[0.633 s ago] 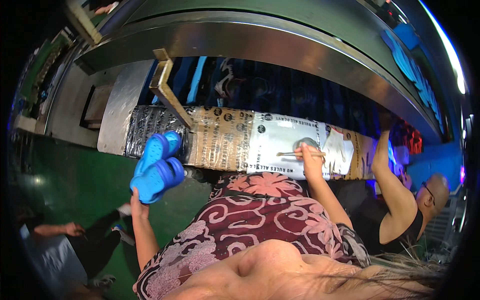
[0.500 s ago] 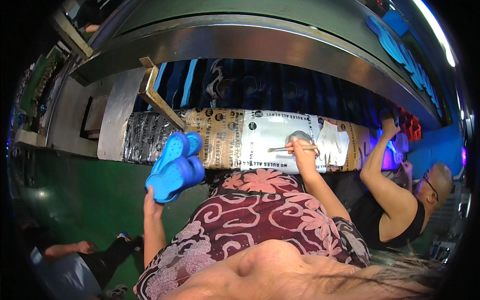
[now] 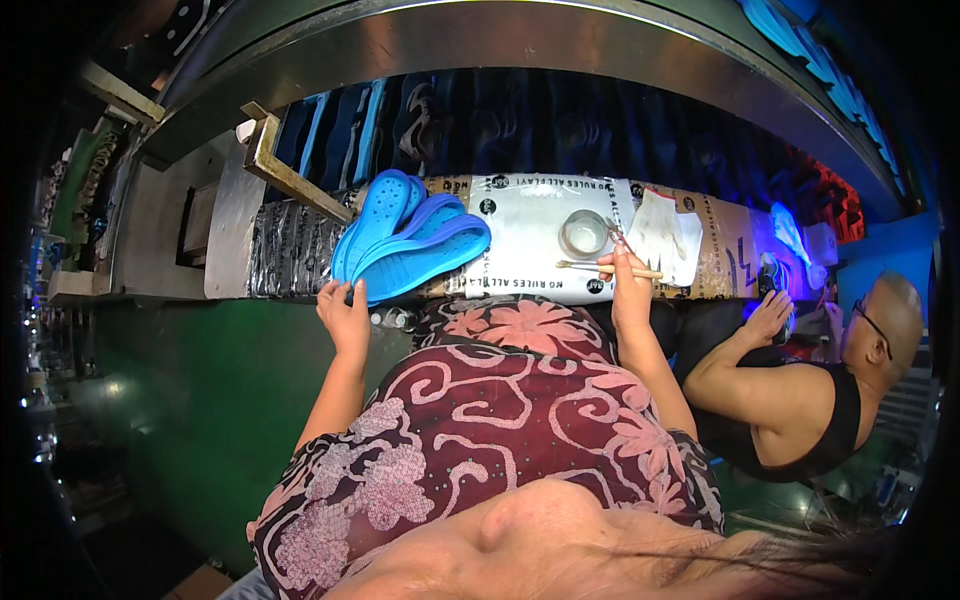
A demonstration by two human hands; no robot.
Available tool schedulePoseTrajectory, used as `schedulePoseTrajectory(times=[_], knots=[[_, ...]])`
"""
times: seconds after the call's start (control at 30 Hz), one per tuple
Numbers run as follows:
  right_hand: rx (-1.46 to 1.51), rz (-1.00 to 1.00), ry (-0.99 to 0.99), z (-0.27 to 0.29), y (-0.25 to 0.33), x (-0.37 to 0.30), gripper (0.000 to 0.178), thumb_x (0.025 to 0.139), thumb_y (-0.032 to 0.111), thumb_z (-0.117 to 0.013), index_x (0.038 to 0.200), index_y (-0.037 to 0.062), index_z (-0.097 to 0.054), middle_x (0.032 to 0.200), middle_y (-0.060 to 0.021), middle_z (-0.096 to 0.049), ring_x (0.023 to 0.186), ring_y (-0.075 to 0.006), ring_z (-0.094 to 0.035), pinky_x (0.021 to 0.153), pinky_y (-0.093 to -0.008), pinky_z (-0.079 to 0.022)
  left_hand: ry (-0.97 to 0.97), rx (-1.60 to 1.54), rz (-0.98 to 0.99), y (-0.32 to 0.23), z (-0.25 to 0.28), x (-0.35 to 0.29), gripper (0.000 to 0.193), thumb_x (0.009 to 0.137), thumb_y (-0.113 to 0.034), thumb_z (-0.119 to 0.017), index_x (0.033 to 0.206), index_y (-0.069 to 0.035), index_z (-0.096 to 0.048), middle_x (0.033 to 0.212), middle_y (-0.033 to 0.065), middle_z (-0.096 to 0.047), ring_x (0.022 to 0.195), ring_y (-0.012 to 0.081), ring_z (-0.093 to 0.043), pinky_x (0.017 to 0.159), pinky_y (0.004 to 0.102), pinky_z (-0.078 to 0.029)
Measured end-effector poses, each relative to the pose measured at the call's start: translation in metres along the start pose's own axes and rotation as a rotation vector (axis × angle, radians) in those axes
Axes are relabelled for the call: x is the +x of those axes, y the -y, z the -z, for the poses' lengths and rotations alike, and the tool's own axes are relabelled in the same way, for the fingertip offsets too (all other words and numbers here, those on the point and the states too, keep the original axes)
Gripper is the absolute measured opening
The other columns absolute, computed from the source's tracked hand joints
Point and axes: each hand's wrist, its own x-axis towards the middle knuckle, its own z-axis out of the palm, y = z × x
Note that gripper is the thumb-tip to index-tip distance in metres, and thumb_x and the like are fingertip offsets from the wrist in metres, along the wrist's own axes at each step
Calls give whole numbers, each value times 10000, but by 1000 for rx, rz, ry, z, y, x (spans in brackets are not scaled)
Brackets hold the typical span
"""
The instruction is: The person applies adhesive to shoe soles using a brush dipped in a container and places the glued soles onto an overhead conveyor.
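Several blue foam shoe insoles (image 3: pixel 425 258) with small holes lie fanned out on the covered bench, their narrow ends toward me on the left. At those ends is my left hand (image 3: pixel 343 314), its fingers apart and the tips at or just short of the insoles; contact is hard to tell. My right hand (image 3: pixel 628 284) grips a thin wooden-handled brush (image 3: pixel 600 267), held level with its bristles pointing left. Just beyond the brush stands a round clear glass jar (image 3: pixel 584 233) on the white sheet (image 3: pixel 525 240).
A white glove (image 3: pixel 655 240) lies right of the jar. Left of the insoles, a metal bracket (image 3: pixel 290 178) juts over the bench. Dark and blue shoe parts (image 3: pixel 480 120) line the space behind. At the right, a co-worker (image 3: pixel 800 400) sits with both hands at the bench.
The insoles, held up in my left hand before, now lie spread on the bench with my fingers loosened. The right hand with the brush uncovers the jar. The co-worker's raised arm has come down.
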Motion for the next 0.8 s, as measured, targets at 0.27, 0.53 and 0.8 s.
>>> schedulePoseTrajectory(times=[0.27,0.53,0.8], knots=[[-18,-2,40,-1,-3,6,360,921,250,-452,745,-23,-607,639,-41,-541,605,-92,-475,583,-216,-383,645,-1384,940,-62,15,6,273,899,-106,-435,1150,-15,-378,866,91,-535,617,151,-520,561,253,-450],[-3,-73,-59,-3,-6,4,317,913,237,-477,755,-7,-603,711,-58,-587,624,-96,-494,598,-227,-400,881,-1160,913,-54,-31,-7,276,861,-128,-505,1092,-18,-401,831,91,-547,598,146,-563,501,248,-468],[18,-83,-22,-6,-4,4,314,913,246,-470,773,-14,-578,701,-59,-545,629,-110,-467,621,-238,-373,491,-630,282,-55,-48,-8,558,684,-140,-651,1173,44,-454,820,89,-564,671,181,-513,635,288,-442]])
